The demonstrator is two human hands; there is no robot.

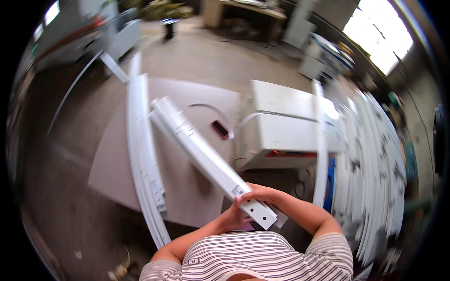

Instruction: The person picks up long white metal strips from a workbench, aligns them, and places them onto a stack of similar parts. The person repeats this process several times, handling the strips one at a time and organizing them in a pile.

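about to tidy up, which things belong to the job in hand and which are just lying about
Job in hand:
white profiles, in left hand and right hand
likely white strips across the tabletop

Apparently just lying about:
small dark, red-edged object
black stand beyond the tabletop

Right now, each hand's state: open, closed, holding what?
Left hand: closed, holding the white profiles near their lower end.
Right hand: closed, holding the same white profiles.
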